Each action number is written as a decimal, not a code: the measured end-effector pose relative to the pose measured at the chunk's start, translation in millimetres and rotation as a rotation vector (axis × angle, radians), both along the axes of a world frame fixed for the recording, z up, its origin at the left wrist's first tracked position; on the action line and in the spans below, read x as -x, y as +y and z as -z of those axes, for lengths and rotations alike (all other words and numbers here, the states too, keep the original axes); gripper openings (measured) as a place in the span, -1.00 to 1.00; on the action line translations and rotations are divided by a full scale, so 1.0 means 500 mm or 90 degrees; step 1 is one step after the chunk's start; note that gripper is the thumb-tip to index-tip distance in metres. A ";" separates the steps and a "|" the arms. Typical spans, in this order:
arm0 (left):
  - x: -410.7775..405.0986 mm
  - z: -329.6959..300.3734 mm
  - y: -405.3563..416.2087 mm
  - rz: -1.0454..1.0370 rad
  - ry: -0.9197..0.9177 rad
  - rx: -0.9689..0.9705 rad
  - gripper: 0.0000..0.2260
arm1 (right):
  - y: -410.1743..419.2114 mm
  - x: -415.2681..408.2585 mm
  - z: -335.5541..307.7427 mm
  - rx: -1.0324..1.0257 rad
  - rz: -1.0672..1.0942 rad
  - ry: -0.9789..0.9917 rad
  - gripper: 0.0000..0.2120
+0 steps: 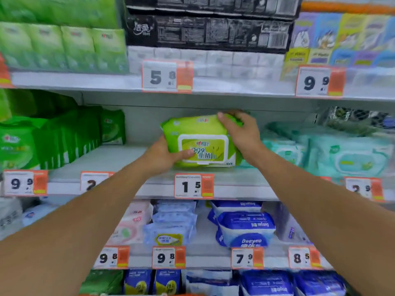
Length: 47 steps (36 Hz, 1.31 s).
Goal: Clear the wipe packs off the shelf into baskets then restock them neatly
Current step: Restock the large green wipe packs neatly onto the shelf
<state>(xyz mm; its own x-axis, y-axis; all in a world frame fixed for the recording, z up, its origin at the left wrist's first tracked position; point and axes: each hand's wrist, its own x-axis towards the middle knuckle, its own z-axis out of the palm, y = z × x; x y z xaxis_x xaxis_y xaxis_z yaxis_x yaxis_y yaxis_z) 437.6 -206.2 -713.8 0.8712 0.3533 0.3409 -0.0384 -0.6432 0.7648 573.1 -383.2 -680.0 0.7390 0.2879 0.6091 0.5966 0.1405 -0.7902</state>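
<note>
Setting: shop shelving is seen across the whole frame, several tiers deep, with orange-edged price tags clipped along each shelf lip.
Middle shelf (119, 159): a bare stretch of grey board is seen at centre, between dark green packs at left of frame and pale teal packs at right.
Task item: one lime-green wipe pack (203, 142) with a white flip lid is held upright at the centre of the frame, its bottom edge at or just above the board; contact cannot be confirmed.
Left hand (162, 154): closed on the pack's lower left corner, thumb laid across the lid label, fingers hidden behind.
Right hand (241, 133): closed over the upper right corner, fingers curled across the top edge.
Step in hand: judged to be either the last pack being lifted off or the first being restocked; which of the two cannot be told, since no basket is in view.
Next move, if restocking: the pack would need to be pushed back square against the rear wall, lid facing out, above the tag marked 1.5 (193, 186).
Next move, if clearing: the pack would need to be drawn clear of the upper shelf lip and lowered out of frame.
Count, lime-green packs: one.
Count, hands: two, both on that pack.
Count, teal packs (350, 154): at least three; blur prevents certainty.
Count, price tags on the middle shelf lip: four clearly seen, a fifth partly hidden.
</note>
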 end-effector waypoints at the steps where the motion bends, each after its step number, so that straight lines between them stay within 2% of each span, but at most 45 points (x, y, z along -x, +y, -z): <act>1: -0.009 0.022 0.004 -0.004 0.022 -0.029 -0.27 | 0.000 -0.016 0.026 0.031 0.001 -0.018 -0.94; 3: -0.018 0.056 0.008 -0.040 0.052 -0.098 -0.27 | -0.002 -0.035 0.066 0.090 0.014 -0.058 -0.93; 5: -0.025 0.073 0.017 -0.043 0.049 -0.098 -0.29 | -0.003 -0.044 0.079 0.129 0.044 -0.085 -0.86; 8: -0.031 0.061 0.019 0.027 0.042 -0.030 -0.34 | -0.004 -0.055 0.071 0.204 0.098 -0.120 -0.75; 11: -0.039 0.027 0.007 -0.069 -0.062 0.078 -0.14 | -0.007 -0.051 0.056 0.284 0.238 -0.305 -0.61; 12: -0.043 0.016 -0.001 -0.097 -0.107 0.074 -0.20 | -0.007 -0.040 0.052 0.315 0.275 -0.384 -0.59; 14: -0.058 0.007 -0.016 -0.115 -0.140 -0.005 -0.43 | 0.000 -0.009 0.050 0.428 0.281 -0.497 -0.50; 15: -0.071 0.008 -0.020 -0.113 -0.132 -0.045 -0.53 | 0.005 0.008 0.053 0.503 0.267 -0.512 -0.43; 17: -0.088 0.017 -0.025 -0.107 -0.109 -0.074 -0.60 | 0.016 0.022 0.064 0.605 0.258 -0.497 -0.34; 21: -0.105 0.014 -0.011 -0.086 -0.087 -0.038 -0.62 | 0.027 0.012 0.058 0.617 0.288 -0.491 -0.29; 26: -0.083 -0.011 -0.022 -0.059 -0.016 0.010 -0.61 | 0.022 0.028 0.050 0.655 0.264 -0.423 -0.38; 29: -0.026 -0.006 -0.041 -0.067 -0.063 -0.018 -0.59 | 0.024 0.064 0.064 0.575 0.302 -0.379 -0.55; 32: 0.078 0.061 -0.056 -0.094 -0.236 -0.147 -0.62 | 0.020 0.157 0.140 0.263 0.337 -0.400 -0.68; 34: 0.156 0.146 -0.061 -0.097 -0.290 -0.142 -0.72 | 0.024 0.235 0.241 0.121 0.280 -0.380 -0.76; 35: 0.197 0.201 -0.064 -0.105 -0.269 -0.126 -0.78 | 0.030 0.268 0.303 0.128 0.223 -0.330 -0.80; 37: 0.283 0.326 -0.072 -0.105 -0.129 -0.062 -0.87 | 0.039 0.325 0.448 0.258 0.065 -0.154 -0.82; 40: 0.428 0.535 -0.066 -0.085 0.157 -0.013 -0.96 | 0.020 0.397 0.650 0.621 -0.156 0.081 -0.68; 41: 0.474 0.598 -0.063 -0.087 0.251 -0.021 -0.99 | 0.004 0.417 0.698 0.751 -0.217 0.112 -0.60; 43: 0.553 0.701 -0.065 -0.103 0.411 -0.017 -0.87 | -0.021 0.448 0.759 0.949 -0.311 0.139 -0.41; 45: 0.604 0.763 -0.074 -0.114 0.489 0.009 -0.88 | -0.037 0.470 0.793 1.031 -0.355 0.202 -0.27; 47: 0.630 0.785 -0.081 -0.139 0.511 0.012 -0.91 | -0.033 0.494 0.810 1.090 -0.402 0.232 -0.18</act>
<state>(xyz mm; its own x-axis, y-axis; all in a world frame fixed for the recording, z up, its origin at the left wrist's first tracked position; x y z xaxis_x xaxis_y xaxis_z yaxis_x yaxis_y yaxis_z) 122.8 -246.5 -1106.1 0.7579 0.5425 -0.3623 0.6477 -0.5590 0.5177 326.0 -399.9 -1085.0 0.3027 0.5903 -0.7483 0.5699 -0.7414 -0.3542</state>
